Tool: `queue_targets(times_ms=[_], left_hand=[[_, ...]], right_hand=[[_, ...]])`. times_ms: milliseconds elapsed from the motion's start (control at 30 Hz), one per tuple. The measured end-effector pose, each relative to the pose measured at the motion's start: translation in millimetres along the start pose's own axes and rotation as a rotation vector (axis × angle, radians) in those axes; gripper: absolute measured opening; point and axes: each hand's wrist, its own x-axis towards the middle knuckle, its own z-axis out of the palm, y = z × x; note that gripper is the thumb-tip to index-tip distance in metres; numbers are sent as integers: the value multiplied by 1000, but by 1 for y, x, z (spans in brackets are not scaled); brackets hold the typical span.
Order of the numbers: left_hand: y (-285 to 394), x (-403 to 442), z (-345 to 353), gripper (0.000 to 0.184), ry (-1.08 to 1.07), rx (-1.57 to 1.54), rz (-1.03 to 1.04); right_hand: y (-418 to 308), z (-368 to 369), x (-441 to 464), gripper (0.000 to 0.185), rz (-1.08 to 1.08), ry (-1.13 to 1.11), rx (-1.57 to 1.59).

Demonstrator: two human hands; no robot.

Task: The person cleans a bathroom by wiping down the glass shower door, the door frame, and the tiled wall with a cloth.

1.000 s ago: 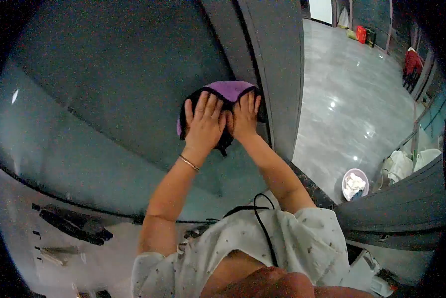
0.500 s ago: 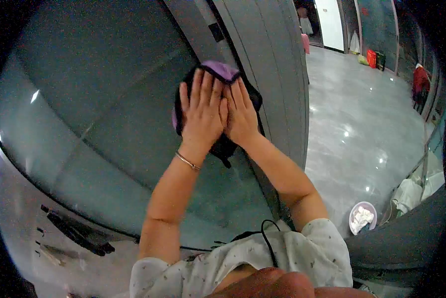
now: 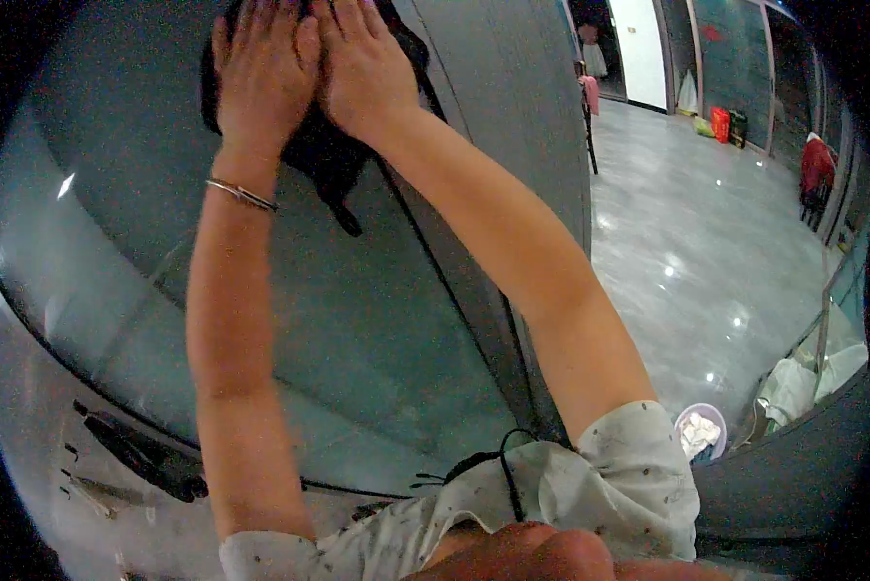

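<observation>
We are finding the bare left hand (image 3: 268, 82) and right hand (image 3: 369, 85) lying flat, outstretched, on a black fabric cloth (image 3: 330, 167) against a dark, glossy pane (image 3: 377, 329); we are judging this a pressing step, calling for even palms next

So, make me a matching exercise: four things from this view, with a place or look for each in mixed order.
1. dark cloth
2. bracelet
3. basin
4. shirt

A. on the floor, holding white fabric
B. pale, with small dark marks
C. under the left hand and right hand
D. around the left wrist

Pairs: 1-C; 2-D; 3-A; 4-B
</observation>
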Motion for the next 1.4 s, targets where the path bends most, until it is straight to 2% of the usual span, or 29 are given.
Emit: queue_targets(times_ms=[100, 133, 200, 267, 333, 433, 567, 600, 667, 733, 800, 867, 1067, 1133, 1267, 1400], left_hand=[[-9, 17, 0, 51, 14, -17, -28], [-11, 21, 1, 51, 39, -22, -26], [-12, 22, 2, 49, 47, 20, -21], [-11, 17, 3, 48, 107, 36, 20], [-6, 11, 2, 47, 101, 89, 37], [4, -5, 0, 47, 95, 87, 38], [15, -24, 9, 50, 107, 58, 49], [16, -30, 15, 50, 141, 47, 80], [21, -47, 23, 50, 115, 71, 63], [29, -60, 24, 48, 116, -54, 6], [37, -73, 20, 49, 102, -81, 5], [47, -87, 18, 50, 2, -63, -12], [81, -137, 10, 49, -134, -144, -15], [91, -157, 11, 48, -225, -161, 0], [111, -196, 15, 43, -275, -258, 11], [130, -223, 12, 42, -319, -387, 35]], right_hand=[[0, -1, 25, 61, -60, -130, -218], [0, -1, 28, 61, -59, -132, -222], [0, 2, 31, 60, 16, -16, 11], [-1, -1, 29, 58, -6, -4, -47], [-4, -10, 24, 57, -92, -82, -254], [-4, -10, 8, 56, -31, -53, -124], [2, -18, -21, 56, -72, -78, -107], [8, -18, -27, 55, -196, 11, -403], [10, -12, -41, 55, -318, 95, -700], [-3, -20, -59, 51, -71, -103, -271], [-9, -25, -73, 51, -48, -98, -237], [-7, -26, -89, 50, -23, -91, -202], [-12, -37, -154, 50, 69, -219, -183], [-15, -43, -176, 47, 134, -207, -104], [-21, -51, -221, 42, 149, -273, -117], [-19, -54, -264, 42, 260, -208, 28]])
